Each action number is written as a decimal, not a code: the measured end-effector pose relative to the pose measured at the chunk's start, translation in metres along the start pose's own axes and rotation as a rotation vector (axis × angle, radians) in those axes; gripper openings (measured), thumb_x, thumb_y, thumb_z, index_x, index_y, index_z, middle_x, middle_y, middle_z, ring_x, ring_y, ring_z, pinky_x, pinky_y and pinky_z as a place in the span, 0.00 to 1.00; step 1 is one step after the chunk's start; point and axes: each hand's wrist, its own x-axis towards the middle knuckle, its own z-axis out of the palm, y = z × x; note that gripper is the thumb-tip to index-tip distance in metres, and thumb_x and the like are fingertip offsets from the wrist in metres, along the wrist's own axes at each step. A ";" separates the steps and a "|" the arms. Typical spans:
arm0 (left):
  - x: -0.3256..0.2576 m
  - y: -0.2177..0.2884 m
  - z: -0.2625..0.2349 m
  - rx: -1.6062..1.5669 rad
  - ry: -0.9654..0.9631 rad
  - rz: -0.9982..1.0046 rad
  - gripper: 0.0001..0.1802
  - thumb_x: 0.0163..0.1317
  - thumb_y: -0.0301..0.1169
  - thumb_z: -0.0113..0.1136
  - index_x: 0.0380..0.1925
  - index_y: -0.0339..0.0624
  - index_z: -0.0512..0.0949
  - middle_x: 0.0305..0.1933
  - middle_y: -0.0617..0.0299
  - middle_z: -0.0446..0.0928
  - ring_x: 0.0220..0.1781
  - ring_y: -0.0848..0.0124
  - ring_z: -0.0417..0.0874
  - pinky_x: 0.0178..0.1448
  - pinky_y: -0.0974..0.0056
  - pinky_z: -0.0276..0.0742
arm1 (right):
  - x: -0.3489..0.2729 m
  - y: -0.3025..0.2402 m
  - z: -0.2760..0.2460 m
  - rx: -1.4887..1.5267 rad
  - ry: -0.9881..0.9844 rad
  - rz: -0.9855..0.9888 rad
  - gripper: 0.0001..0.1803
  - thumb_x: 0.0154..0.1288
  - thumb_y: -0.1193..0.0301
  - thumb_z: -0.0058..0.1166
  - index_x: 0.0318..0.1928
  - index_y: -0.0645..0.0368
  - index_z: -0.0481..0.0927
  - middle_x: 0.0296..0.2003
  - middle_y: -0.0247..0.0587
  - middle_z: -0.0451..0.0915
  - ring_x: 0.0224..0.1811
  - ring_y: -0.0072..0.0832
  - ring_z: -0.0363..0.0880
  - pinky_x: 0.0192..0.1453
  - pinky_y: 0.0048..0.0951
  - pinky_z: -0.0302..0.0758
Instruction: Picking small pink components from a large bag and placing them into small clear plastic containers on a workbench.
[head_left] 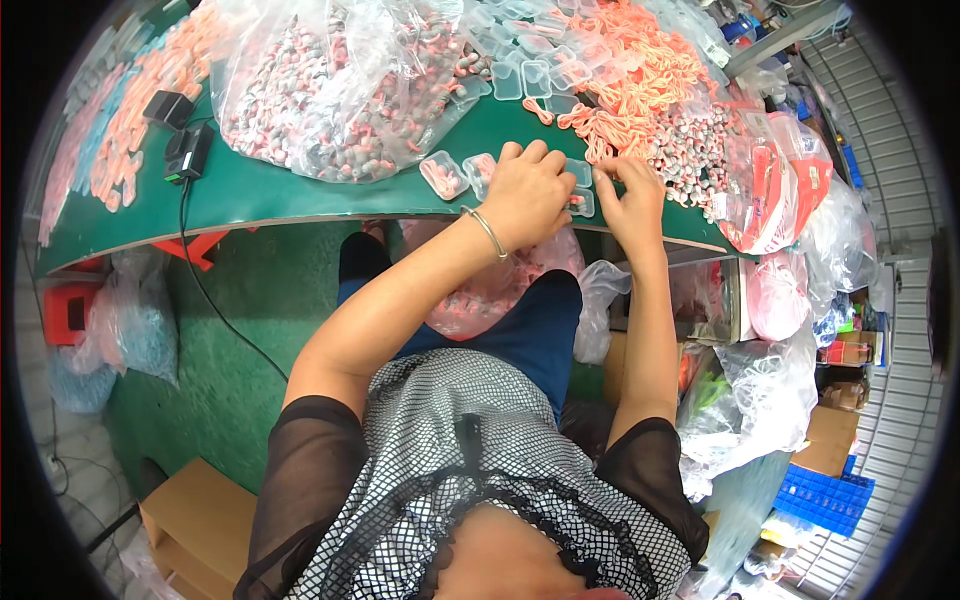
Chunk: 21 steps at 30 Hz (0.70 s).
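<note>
My left hand is over a row of small clear plastic boxes at the table's near edge, its fingers curled down and their tips hidden. Left of it, one box holds pink-orange and whitish pieces, and a second box is partly covered by the hand. More clear boxes show between my two hands. My right hand is at the near side of a heap of orange looped cords. Its thumb and finger are bent toward each other, with an orange cord at their tips.
A large clear bag of grey-and-pink pieces stands on the green table. Loose small pieces and a red-and-clear bag lie to the right. Empty clear boxes are piled behind. A black device with a cable sits left.
</note>
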 end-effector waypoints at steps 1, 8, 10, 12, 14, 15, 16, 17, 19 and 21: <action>-0.001 0.000 -0.001 0.005 0.002 -0.005 0.18 0.43 0.42 0.72 0.34 0.49 0.82 0.40 0.64 0.75 0.47 0.63 0.73 0.49 0.55 0.65 | 0.010 0.001 0.006 -0.016 -0.015 -0.002 0.05 0.56 0.68 0.63 0.34 0.51 0.84 0.34 0.32 0.82 0.43 0.33 0.79 0.51 0.38 0.66; -0.009 0.000 -0.004 -0.003 0.012 -0.032 0.18 0.43 0.41 0.72 0.35 0.49 0.82 0.41 0.65 0.74 0.48 0.63 0.72 0.50 0.55 0.64 | 0.068 -0.010 0.054 -0.292 -0.019 -0.202 0.07 0.54 0.65 0.65 0.35 0.49 0.86 0.35 0.33 0.81 0.44 0.34 0.77 0.53 0.43 0.64; -0.010 -0.001 -0.003 -0.007 0.023 -0.035 0.18 0.43 0.41 0.72 0.36 0.49 0.82 0.41 0.65 0.74 0.48 0.63 0.72 0.50 0.55 0.63 | 0.075 -0.007 0.065 -0.394 -0.048 -0.208 0.07 0.53 0.65 0.66 0.33 0.50 0.86 0.34 0.33 0.81 0.43 0.34 0.77 0.52 0.45 0.63; -0.011 -0.002 -0.003 -0.030 0.046 -0.034 0.19 0.43 0.41 0.72 0.36 0.49 0.82 0.41 0.65 0.74 0.48 0.63 0.72 0.50 0.55 0.63 | 0.079 -0.003 0.071 -0.397 -0.023 -0.214 0.06 0.53 0.65 0.66 0.31 0.50 0.85 0.33 0.33 0.80 0.43 0.34 0.77 0.52 0.44 0.63; -0.013 -0.003 -0.004 -0.034 0.044 -0.045 0.19 0.42 0.41 0.73 0.36 0.50 0.83 0.41 0.66 0.74 0.48 0.63 0.72 0.50 0.55 0.63 | 0.078 -0.007 0.067 -0.375 -0.005 -0.242 0.05 0.53 0.66 0.65 0.30 0.52 0.84 0.31 0.34 0.81 0.40 0.34 0.79 0.48 0.43 0.65; -0.013 -0.003 -0.004 -0.040 0.040 -0.051 0.20 0.42 0.41 0.73 0.37 0.50 0.83 0.42 0.66 0.74 0.48 0.63 0.72 0.51 0.56 0.63 | 0.076 -0.007 0.061 -0.376 -0.009 -0.245 0.05 0.53 0.66 0.65 0.30 0.52 0.84 0.31 0.34 0.81 0.40 0.34 0.79 0.48 0.43 0.65; -0.014 -0.004 -0.005 -0.044 0.042 -0.052 0.20 0.42 0.41 0.73 0.37 0.50 0.83 0.42 0.66 0.74 0.48 0.63 0.72 0.51 0.56 0.63 | 0.070 -0.006 0.051 -0.205 -0.025 -0.141 0.05 0.53 0.67 0.64 0.29 0.53 0.84 0.29 0.34 0.82 0.38 0.33 0.79 0.47 0.42 0.66; -0.013 -0.004 -0.005 -0.057 0.041 -0.059 0.20 0.42 0.41 0.74 0.37 0.50 0.83 0.43 0.66 0.75 0.49 0.63 0.72 0.51 0.55 0.63 | 0.064 -0.005 0.041 -0.034 -0.041 -0.038 0.04 0.54 0.69 0.64 0.29 0.54 0.83 0.28 0.34 0.82 0.36 0.33 0.80 0.45 0.41 0.67; -0.011 -0.003 -0.006 -0.077 0.041 -0.061 0.21 0.41 0.41 0.74 0.37 0.50 0.83 0.43 0.66 0.75 0.49 0.63 0.72 0.51 0.55 0.63 | 0.045 -0.004 0.014 0.080 -0.074 0.003 0.04 0.54 0.69 0.64 0.28 0.55 0.82 0.27 0.34 0.82 0.35 0.33 0.80 0.44 0.41 0.68; -0.013 -0.006 -0.005 -0.095 0.025 -0.081 0.22 0.40 0.41 0.75 0.37 0.50 0.82 0.45 0.67 0.77 0.50 0.63 0.72 0.52 0.55 0.63 | 0.027 -0.004 0.000 0.205 -0.112 0.041 0.04 0.54 0.70 0.64 0.28 0.56 0.82 0.26 0.33 0.82 0.34 0.32 0.80 0.43 0.40 0.69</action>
